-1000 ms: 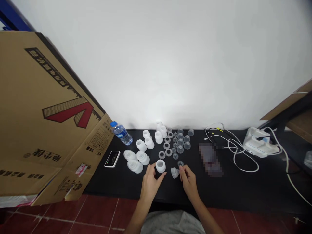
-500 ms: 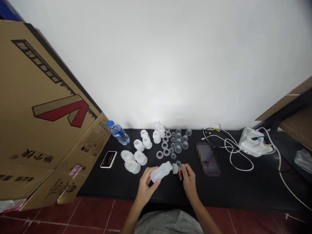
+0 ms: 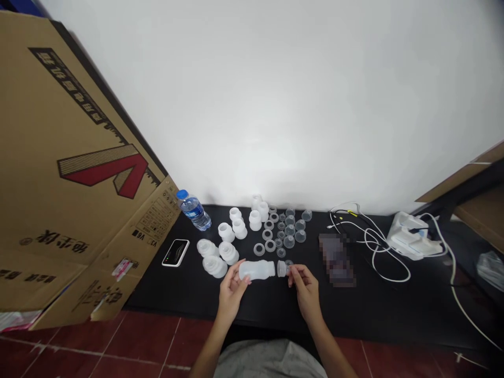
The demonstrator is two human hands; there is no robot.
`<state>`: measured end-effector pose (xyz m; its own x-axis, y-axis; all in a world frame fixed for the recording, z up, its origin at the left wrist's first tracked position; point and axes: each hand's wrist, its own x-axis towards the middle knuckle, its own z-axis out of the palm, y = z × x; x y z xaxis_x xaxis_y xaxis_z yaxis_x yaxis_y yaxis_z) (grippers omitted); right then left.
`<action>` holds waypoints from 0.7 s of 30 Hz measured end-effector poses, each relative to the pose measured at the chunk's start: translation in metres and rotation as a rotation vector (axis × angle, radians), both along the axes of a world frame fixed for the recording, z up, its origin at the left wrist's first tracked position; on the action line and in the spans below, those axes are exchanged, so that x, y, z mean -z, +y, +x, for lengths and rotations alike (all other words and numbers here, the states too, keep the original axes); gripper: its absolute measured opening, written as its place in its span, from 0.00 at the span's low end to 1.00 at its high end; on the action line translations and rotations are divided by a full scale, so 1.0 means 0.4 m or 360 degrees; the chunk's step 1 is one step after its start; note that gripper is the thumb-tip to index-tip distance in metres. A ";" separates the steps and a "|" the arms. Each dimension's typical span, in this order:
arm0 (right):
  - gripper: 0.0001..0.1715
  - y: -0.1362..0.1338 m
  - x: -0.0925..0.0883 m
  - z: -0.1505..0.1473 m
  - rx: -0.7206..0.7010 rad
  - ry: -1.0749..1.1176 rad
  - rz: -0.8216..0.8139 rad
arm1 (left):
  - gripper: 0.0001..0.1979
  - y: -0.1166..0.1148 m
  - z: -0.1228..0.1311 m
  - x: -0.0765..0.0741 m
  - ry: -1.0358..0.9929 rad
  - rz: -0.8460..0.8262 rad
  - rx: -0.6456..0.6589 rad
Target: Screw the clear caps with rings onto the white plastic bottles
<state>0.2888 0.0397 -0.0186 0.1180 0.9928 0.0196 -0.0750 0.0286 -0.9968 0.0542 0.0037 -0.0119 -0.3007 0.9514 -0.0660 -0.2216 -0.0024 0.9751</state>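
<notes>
My left hand (image 3: 233, 292) grips a frosted white plastic bottle (image 3: 256, 270), which lies on its side just above the black table. My right hand (image 3: 306, 292) pinches a small translucent plastic funnel piece (image 3: 282, 269) by its far side. That piece lines up with the bottle's neck and sits very close to it. I cannot tell whether they touch. A small clear cup (image 3: 289, 263) lies partly hidden just behind my right fingers.
Several white plastic pieces (image 3: 215, 266), clear cups (image 3: 289, 242) and rings (image 3: 270, 245) stand on the black table (image 3: 354, 310). A cardboard sheet (image 3: 79, 173), water bottle (image 3: 193, 211), phone (image 3: 175, 252), white cables (image 3: 388, 265) and a white device (image 3: 411, 239) surround them.
The white bottle has swung from upright to lying sideways in my left hand. The funnel piece in my right hand now lines up with its neck. The view has shifted slightly.
</notes>
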 end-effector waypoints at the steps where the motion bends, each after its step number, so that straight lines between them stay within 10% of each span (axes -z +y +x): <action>1: 0.22 0.000 0.000 0.001 -0.0020 -0.0008 0.0008 | 0.33 0.000 0.000 0.001 0.0002 -0.0013 -0.0005; 21: 0.16 -0.007 -0.011 -0.004 -0.0243 -0.0175 0.0050 | 0.31 0.001 -0.013 0.004 0.0191 -0.0014 -0.0123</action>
